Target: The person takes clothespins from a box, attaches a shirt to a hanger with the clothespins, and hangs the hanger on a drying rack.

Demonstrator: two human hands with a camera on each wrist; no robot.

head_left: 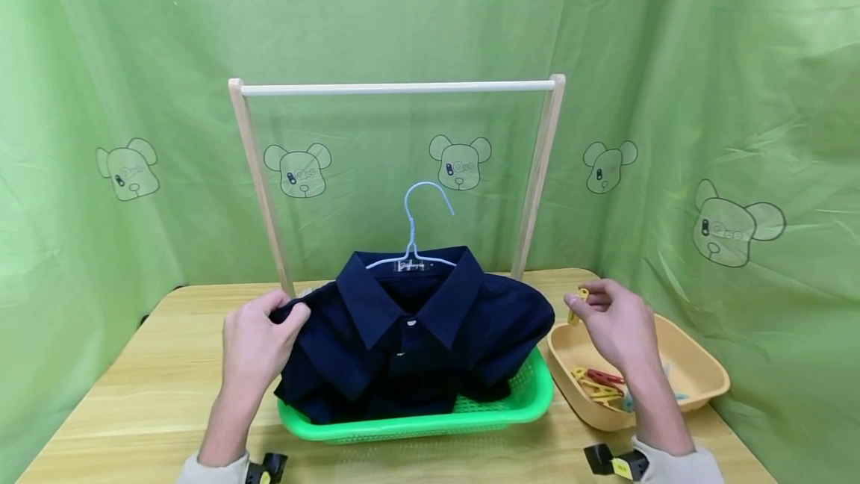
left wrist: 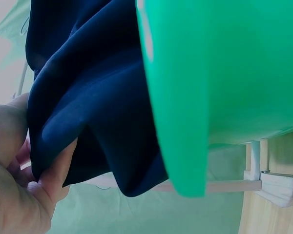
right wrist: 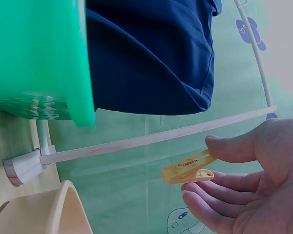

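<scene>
A dark navy collared shirt [head_left: 416, 334] sits in a green plastic basket [head_left: 430, 426], with a light blue wire hanger [head_left: 411, 226] inside its collar and the hook standing up. At the shirt's left shoulder edge, my left hand [head_left: 262, 338] pinches the fabric between thumb and fingers. In the left wrist view the cloth [left wrist: 88, 97] folds around those fingertips. My right hand [head_left: 621, 323] holds a yellow clothespin [right wrist: 188, 168] between thumb and fingers, to the right of the shirt and apart from it.
An orange-beige bin [head_left: 699, 387] at right holds yellow, red and blue clothespins [head_left: 601, 387]. Behind the basket stands a wooden rack with a white crossbar [head_left: 396, 88]. A green curtain [head_left: 403, 21] surrounds the wooden table [head_left: 134, 394].
</scene>
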